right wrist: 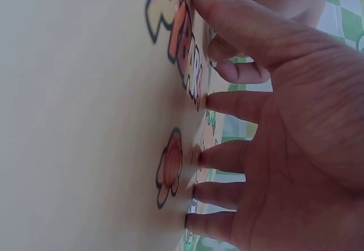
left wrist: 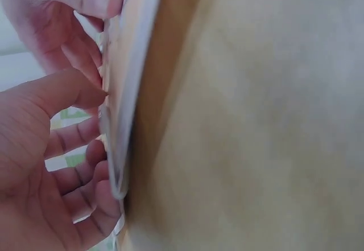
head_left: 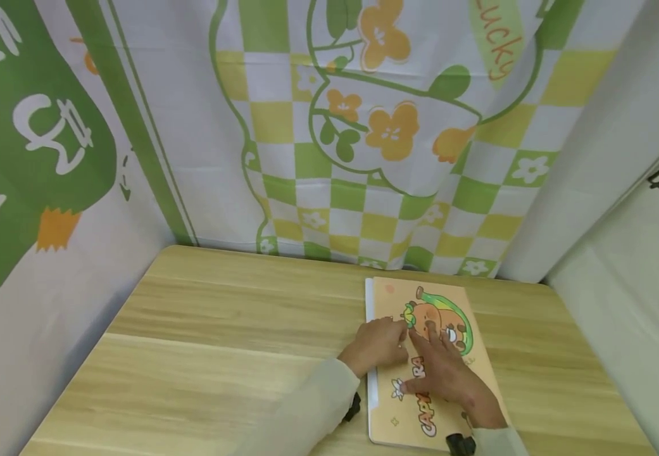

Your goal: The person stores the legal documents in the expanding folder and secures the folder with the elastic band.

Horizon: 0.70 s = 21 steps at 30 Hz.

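Observation:
On the wooden table lies a thin, pale-orange folder or booklet (head_left: 389,421) with a capybara drawing and the lettering "CAPYBARA"; a white strip shows along its left edge. My right hand (head_left: 449,373) rests on the cover, fingers straight and spread, fingertips pressing the surface in the right wrist view. Close beside it, my left hand (head_left: 377,345) is on the cover near the left edge. Its fingers are bent, and thumb and fingertips meet the cover in the left wrist view. Whether they pinch anything small is hidden.
The wooden table (head_left: 192,367) extends left of the folder. Behind it hangs a green-and-yellow checked curtain (head_left: 383,221), and pale printed cloth (head_left: 637,304) borders the right side. Black wrist devices (head_left: 460,444) sit at both wrists.

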Each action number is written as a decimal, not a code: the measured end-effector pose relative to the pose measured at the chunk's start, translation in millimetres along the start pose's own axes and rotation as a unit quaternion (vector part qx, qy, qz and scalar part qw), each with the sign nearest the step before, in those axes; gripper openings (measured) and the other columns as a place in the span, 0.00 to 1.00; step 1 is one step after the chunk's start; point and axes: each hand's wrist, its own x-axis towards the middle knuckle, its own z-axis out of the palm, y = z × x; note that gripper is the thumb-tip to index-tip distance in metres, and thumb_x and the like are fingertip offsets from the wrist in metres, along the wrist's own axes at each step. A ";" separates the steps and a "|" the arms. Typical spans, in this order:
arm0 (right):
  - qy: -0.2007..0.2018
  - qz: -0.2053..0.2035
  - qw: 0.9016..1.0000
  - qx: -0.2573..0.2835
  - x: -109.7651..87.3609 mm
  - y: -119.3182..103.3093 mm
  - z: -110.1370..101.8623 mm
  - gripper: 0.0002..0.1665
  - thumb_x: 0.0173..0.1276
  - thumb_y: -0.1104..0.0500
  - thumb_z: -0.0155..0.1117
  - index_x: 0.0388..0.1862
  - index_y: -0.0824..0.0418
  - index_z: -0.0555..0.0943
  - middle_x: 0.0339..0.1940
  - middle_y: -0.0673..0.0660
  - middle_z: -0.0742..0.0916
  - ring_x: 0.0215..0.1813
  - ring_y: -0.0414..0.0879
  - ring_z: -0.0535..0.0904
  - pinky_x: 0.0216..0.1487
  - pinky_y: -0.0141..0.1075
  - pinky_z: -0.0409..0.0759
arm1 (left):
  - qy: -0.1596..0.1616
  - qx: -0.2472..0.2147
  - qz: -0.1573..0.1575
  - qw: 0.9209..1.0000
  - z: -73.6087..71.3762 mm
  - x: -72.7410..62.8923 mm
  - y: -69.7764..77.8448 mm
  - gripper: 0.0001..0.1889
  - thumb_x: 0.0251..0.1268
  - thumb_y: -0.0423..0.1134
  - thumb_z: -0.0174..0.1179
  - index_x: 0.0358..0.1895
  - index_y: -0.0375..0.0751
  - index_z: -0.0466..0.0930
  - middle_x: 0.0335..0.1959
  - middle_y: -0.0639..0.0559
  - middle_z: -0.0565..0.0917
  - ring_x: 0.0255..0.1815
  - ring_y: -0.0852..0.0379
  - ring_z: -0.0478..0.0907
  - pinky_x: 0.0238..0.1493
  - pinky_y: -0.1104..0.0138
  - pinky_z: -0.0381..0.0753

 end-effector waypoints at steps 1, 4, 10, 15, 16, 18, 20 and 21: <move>-0.002 0.003 1.000 0.002 -0.2 0.9 0.5 0.72 0.47 0.35 0.83 0.82 0.66 0.58 0.77 0.84 0.51 0.72 0.88 0.43 0.69 0.76 0.44 | -0.004 -0.001 0.004 1.000 -0.3 -0.7 -0.5 0.09 0.59 0.41 0.70 0.33 0.51 0.76 0.26 0.59 0.74 0.27 0.61 0.70 0.27 0.67 0.70; -0.002 0.006 1.000 0.005 -0.4 3.1 1.2 0.72 0.47 0.35 0.83 0.82 0.66 0.58 0.77 0.84 0.50 0.72 0.88 0.42 0.68 0.77 0.43 | -0.016 -0.003 0.019 1.000 -2.8 -1.9 -2.8 0.09 0.62 0.41 0.71 0.38 0.48 0.79 0.28 0.59 0.75 0.29 0.61 0.71 0.30 0.68 0.71; -0.008 0.012 1.000 0.006 1.6 5.6 -0.2 0.72 0.48 0.34 0.82 0.82 0.67 0.58 0.78 0.83 0.49 0.73 0.87 0.41 0.69 0.76 0.42 | -0.043 -0.005 0.061 0.997 -10.5 -5.3 -11.2 0.15 0.65 0.46 0.70 0.51 0.45 0.84 0.39 0.57 0.80 0.41 0.62 0.77 0.43 0.71 0.77; -0.011 0.008 1.000 0.004 2.4 7.7 -2.0 0.71 0.50 0.34 0.82 0.81 0.68 0.58 0.78 0.83 0.49 0.73 0.87 0.40 0.69 0.76 0.42 | -0.059 -0.006 0.078 0.995 -16.1 -11.7 -20.0 0.21 0.67 0.47 0.70 0.60 0.45 0.84 0.50 0.56 0.82 0.49 0.63 0.77 0.53 0.71 0.76; -0.012 0.008 1.000 0.003 2.5 8.1 -2.5 0.71 0.50 0.34 0.81 0.81 0.69 0.58 0.78 0.83 0.49 0.74 0.87 0.40 0.69 0.76 0.42 | -0.065 -0.005 0.077 0.995 -17.2 -13.3 -21.6 0.22 0.67 0.47 0.69 0.61 0.45 0.83 0.50 0.56 0.81 0.47 0.63 0.76 0.52 0.71 0.76; -0.014 0.010 1.000 0.004 3.3 9.6 -3.1 0.71 0.51 0.34 0.81 0.81 0.69 0.58 0.78 0.83 0.48 0.74 0.86 0.39 0.69 0.75 0.42 | -0.072 -0.006 0.072 0.995 -19.0 -16.8 -24.9 0.23 0.68 0.49 0.69 0.62 0.46 0.83 0.49 0.56 0.79 0.44 0.63 0.75 0.48 0.71 0.77; -0.016 0.013 1.000 0.006 4.0 11.0 -3.7 0.71 0.50 0.34 0.81 0.81 0.69 0.58 0.78 0.83 0.49 0.74 0.86 0.39 0.69 0.75 0.41 | -0.075 -0.006 0.074 0.994 -20.8 -20.6 -28.4 0.24 0.68 0.49 0.69 0.64 0.47 0.82 0.48 0.56 0.78 0.40 0.64 0.73 0.45 0.71 0.76; -0.016 0.014 1.000 0.005 4.2 11.5 -4.0 0.71 0.50 0.34 0.81 0.81 0.69 0.57 0.78 0.83 0.49 0.74 0.86 0.39 0.69 0.75 0.42 | -0.075 -0.009 0.080 0.994 -21.8 -22.5 -30.5 0.24 0.69 0.49 0.68 0.65 0.48 0.81 0.47 0.55 0.77 0.39 0.64 0.72 0.44 0.71 0.76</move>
